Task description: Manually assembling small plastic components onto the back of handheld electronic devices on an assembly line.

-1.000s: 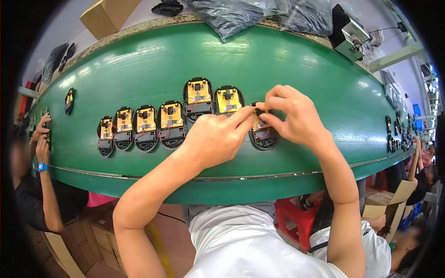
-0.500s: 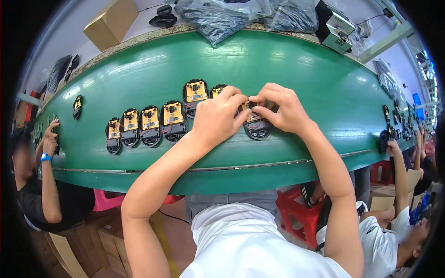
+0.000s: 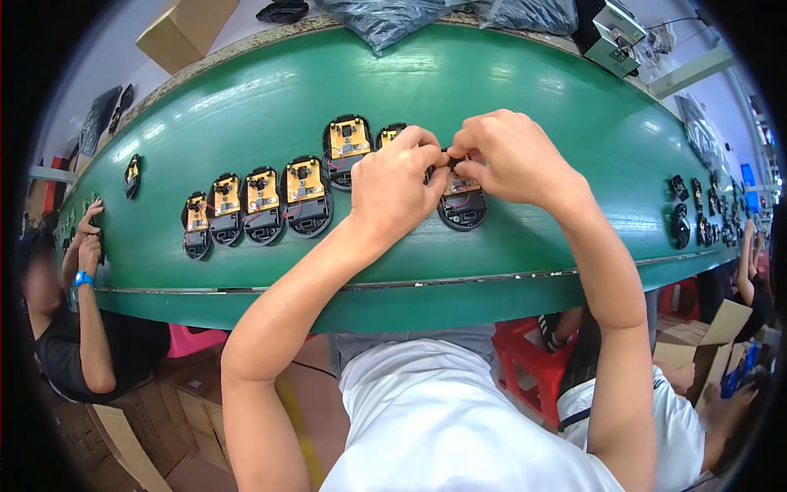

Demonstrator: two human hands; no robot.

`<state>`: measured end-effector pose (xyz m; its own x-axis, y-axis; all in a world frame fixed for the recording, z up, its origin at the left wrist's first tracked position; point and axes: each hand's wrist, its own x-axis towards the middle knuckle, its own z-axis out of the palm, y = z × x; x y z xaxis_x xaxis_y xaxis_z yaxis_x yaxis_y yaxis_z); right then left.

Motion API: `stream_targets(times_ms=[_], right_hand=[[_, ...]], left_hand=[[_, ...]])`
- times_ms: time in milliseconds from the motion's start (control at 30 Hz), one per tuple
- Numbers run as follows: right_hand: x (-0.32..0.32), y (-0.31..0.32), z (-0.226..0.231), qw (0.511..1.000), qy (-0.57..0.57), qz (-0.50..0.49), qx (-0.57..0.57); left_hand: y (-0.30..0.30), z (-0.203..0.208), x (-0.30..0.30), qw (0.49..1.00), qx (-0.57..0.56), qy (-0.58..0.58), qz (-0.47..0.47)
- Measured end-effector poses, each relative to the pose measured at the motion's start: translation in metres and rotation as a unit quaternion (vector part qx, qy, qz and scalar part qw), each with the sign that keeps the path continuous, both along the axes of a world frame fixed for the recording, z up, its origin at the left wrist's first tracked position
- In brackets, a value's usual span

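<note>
In front of me on the green work surface lies an opened computer mouse [image 3: 464, 211], a black oval shell with a tan circuit board and thin red wires. My left hand [image 3: 392, 176] closes its fingers on the upper left edge of the mouse. Thumb and forefinger of my right hand [image 3: 510, 157] pinch at its top end, so whatever small part sits there is hidden. Two similar opened mice [image 3: 348, 148] lie just beyond my left hand, one partly covered by it. Further left, several more mice [image 3: 307, 197] stand in a row.
A lone mouse [image 3: 132, 176] lies far left, near a co-worker's hands [image 3: 88, 238]. More black parts [image 3: 703, 209] are spread at the far right, near other people. Plastic bags [image 3: 389, 20], a cardboard box [image 3: 184, 33] and a grey device [image 3: 615, 41] line the far ledge.
The view has tilted, so the table's things sit slightly higher. My right hand has turned, its wrist higher and further right; both hands stay on the same mouse. A co-worker's hand at right has withdrawn.
</note>
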<state>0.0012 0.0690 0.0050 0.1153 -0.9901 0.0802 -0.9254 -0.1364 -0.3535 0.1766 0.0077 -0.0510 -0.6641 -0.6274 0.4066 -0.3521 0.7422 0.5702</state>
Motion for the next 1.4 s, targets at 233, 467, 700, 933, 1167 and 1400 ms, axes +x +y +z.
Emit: stream_targets(times_ms=[233, 467, 700, 933, 1167, 1400], right_hand=[[-0.009, -0.002, -0.004, 0.988, -0.131, -0.024, 0.073], [-0.01, 0.009, -0.015, 0.992, -0.123, -0.035, 0.006], [-0.019, 0.023, -0.058, 0.955, -0.267, 0.014, -0.126], [-0.005, 0.032, -0.052, 0.936, -0.341, -0.074, -0.054], [0.0, 0.034, -0.049, 0.965, -0.202, -0.044, -0.165], [0.005, 0.037, -0.053, 0.961, -0.165, -0.038, -0.219]], left_hand=[[0.0, -0.006, -0.002, 1.0, -0.009, 0.016, -0.016], [-0.002, -0.006, -0.003, 0.999, -0.015, 0.039, -0.023], [-0.001, -0.006, 0.002, 0.999, -0.005, 0.034, -0.032], [-0.007, -0.006, 0.003, 0.996, -0.003, 0.052, -0.074], [-0.005, -0.004, 0.001, 0.997, -0.001, 0.039, -0.066], [-0.006, -0.006, 0.0, 0.996, -0.034, 0.046, -0.069]])
